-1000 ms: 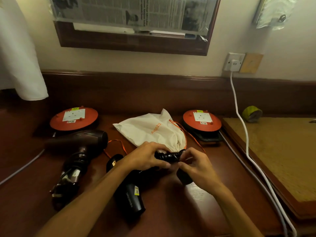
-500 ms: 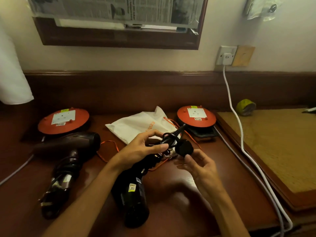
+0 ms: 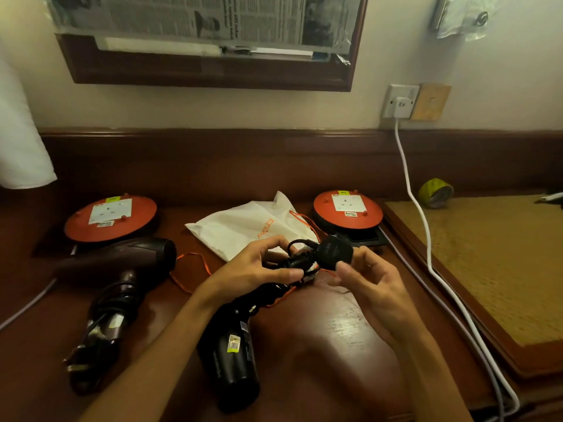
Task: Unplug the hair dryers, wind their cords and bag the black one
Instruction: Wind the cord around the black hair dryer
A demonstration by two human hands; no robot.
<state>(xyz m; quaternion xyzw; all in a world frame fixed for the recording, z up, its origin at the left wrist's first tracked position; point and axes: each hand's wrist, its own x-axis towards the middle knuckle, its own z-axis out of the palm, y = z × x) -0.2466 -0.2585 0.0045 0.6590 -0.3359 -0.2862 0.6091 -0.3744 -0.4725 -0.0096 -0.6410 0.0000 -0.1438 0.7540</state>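
Note:
The black hair dryer (image 3: 233, 357) is tilted, its barrel resting low on the wooden desk and its handle raised toward the centre. My left hand (image 3: 256, 266) grips that handle, which has black cord wound around it. My right hand (image 3: 365, 278) pinches the dryer's black plug (image 3: 333, 250) at the cord's end, just right of the handle. Behind the hands lies a white drawstring bag (image 3: 240, 228) with orange strings. A dark brown hair dryer (image 3: 122, 263) lies at the left, its cord wound on the handle and its plug (image 3: 74, 365) at the near end.
Two orange socket reels (image 3: 111, 217) (image 3: 347, 210) sit at the back of the desk. A white cable (image 3: 420, 214) runs from the wall socket (image 3: 400, 100) down the right side. A raised woven panel (image 3: 487, 263) and a green tape roll (image 3: 435, 192) are at the right.
The hands lifted the dryer's handle off the desk. The right hand now pinches the plug, pressing it closer against the wound handle. The view shifted slightly.

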